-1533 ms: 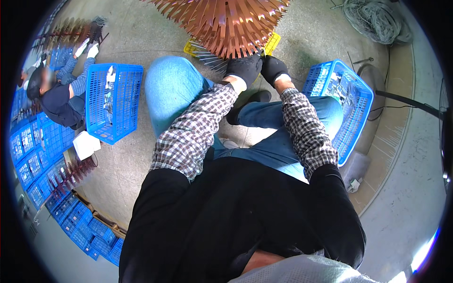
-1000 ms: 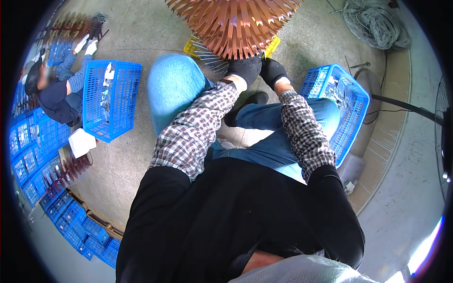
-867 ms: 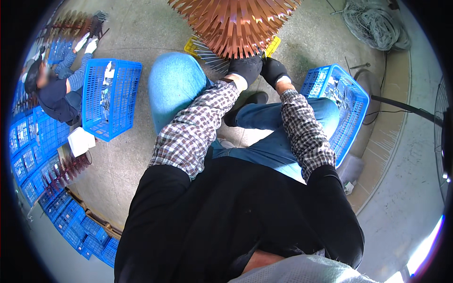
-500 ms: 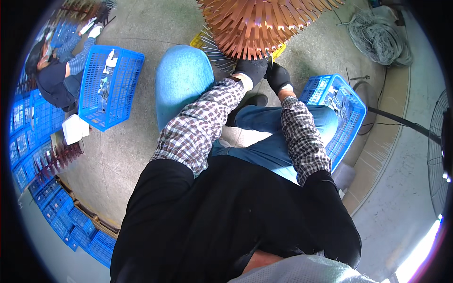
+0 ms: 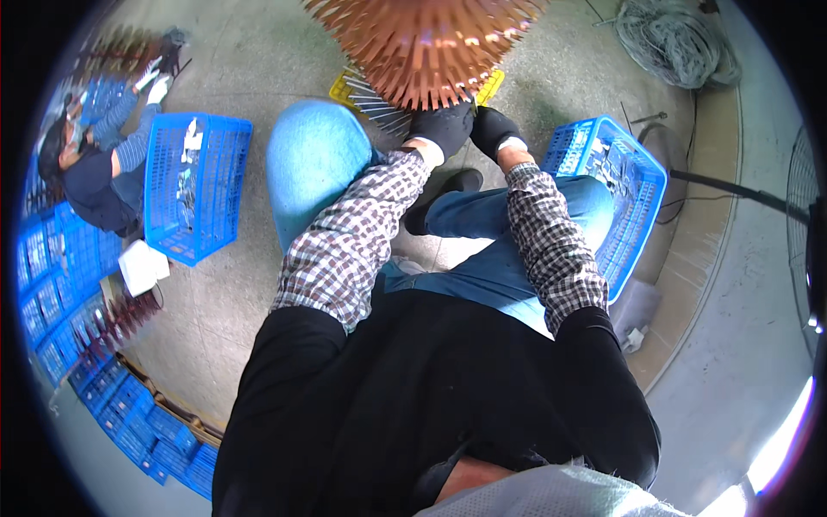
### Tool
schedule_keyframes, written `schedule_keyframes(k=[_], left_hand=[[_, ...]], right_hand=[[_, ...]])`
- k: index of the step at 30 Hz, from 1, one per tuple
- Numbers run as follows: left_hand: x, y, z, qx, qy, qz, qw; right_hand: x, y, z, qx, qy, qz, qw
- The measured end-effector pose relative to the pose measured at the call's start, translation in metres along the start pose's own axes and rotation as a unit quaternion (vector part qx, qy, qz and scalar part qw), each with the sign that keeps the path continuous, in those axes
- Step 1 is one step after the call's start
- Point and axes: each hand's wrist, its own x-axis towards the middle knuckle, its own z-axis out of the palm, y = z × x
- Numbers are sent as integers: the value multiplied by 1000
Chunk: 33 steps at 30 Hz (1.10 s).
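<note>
Hands at the lower rim of a large copper-coloured spiked bundle (image 5: 426, 43), a mass of thin rods fanning outward at the top of the view. Left hand (image 5: 444, 127), in a black glove, is pressed against the underside of the bundle, fingers curled; whether it clasps a rod cannot be told. Right hand (image 5: 491, 129), also black-gloved, sits just beside it under the same rim, grip likewise not visible. Yellow crate (image 5: 345, 86) lies on the floor beneath the bundle, holding thin grey metal rods (image 5: 379, 112) that splay out toward the left knee. Blue crate (image 5: 633, 207) stands at the person's right, touching the right leg, with small metal pieces in its far end. Second blue crate (image 5: 198, 189) stands well apart to the left, holding pale and metal parts along its middle. A seated co-worker (image 5: 90, 172) is beside that crate. Stacked blue trays (image 5: 52, 284) line the left edge; a coil of grey cable (image 5: 680, 43) lies top right.
</note>
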Motion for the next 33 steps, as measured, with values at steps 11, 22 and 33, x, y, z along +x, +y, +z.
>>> schedule_keyframes(k=[11, 22, 33], left_hand=[[-1, 11, -10, -22, -78, 11, 997], [-13, -22, 5, -51, -245, 60, 966], [0, -2, -12, -75, -224, 74, 969]], right_hand=[[-14, -9, -6, 41, 85, -14, 995], [-97, -28, -128, 134, 219, 5, 966], [-325, 258, -5, 59, 89, 327, 939]])
